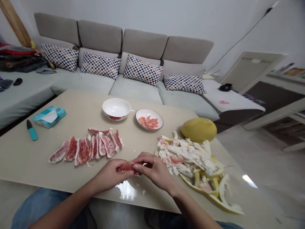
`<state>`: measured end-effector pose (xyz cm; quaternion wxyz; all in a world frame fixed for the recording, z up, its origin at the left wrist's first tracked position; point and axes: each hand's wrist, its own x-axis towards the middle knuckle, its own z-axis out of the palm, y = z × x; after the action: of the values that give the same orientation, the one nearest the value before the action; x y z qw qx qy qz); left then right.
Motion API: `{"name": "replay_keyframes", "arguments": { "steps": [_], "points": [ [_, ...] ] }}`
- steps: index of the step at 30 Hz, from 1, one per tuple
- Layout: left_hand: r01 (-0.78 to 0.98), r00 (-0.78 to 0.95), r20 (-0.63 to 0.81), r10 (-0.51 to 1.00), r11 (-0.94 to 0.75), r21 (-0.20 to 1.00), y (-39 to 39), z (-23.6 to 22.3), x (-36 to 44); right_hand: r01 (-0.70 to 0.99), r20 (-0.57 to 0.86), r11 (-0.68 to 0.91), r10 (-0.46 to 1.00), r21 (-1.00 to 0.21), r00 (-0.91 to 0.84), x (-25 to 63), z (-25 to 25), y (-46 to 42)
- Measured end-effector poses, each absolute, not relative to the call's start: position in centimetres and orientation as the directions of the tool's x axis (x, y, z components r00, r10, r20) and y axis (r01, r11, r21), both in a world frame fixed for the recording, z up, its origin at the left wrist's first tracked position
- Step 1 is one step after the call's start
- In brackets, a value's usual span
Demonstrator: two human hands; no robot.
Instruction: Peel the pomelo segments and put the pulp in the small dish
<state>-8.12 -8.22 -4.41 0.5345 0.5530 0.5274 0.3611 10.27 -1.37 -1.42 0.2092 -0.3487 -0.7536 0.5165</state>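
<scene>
Pomelo segment (126,167), pink and pulpy, pinched between left hand (111,175) and right hand (154,169).

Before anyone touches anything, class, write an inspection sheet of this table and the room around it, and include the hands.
Surface: glossy beige table, with small white bits near the hands.
Job's things: peeled pomelo segment in both hands; row of peeled segments; white plate of pulp; white bowl; heap of pith and rind; whole yellow pomelo.
Clutter: tissue box; teal pen-shaped object.
Grippers: left hand and right hand both grip the segment.
Cables: dark cable on the wall.
Surroundings: grey sofa with checked cushions.
</scene>
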Motion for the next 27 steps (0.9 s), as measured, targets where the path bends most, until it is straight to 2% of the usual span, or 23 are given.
{"name": "replay_keyframes", "arguments": {
  "steps": [11, 16, 23, 27],
  "points": [
    [0.234, 0.272, -0.286, 0.919, 0.225, 0.946, -8.2, -4.7, -8.3, 0.233, -0.205, -0.056, 0.701, -0.971, -0.683, 10.5, -2.5, -1.0],
    [0.254, 0.275, -0.288, 0.917, 0.220, 0.942, -8.1, -4.7, -8.4, 0.253, -0.245, -0.092, 0.691, -0.963, -0.680, 10.4, -2.5, -1.0],
    [0.237, 0.354, -0.290, 0.889, 0.214, 0.947, -8.0, -4.4, -8.9, 0.217, -0.368, -0.313, 0.579, -0.924, -0.727, 10.6, -2.6, -0.6],
    [0.171, 0.386, -0.249, 0.889, 0.196, 0.966, -7.7, -4.2, -9.1, 0.154, -0.387, -0.409, 0.582, -0.900, -0.715, 10.7, -2.7, -0.3]
  ]
}}
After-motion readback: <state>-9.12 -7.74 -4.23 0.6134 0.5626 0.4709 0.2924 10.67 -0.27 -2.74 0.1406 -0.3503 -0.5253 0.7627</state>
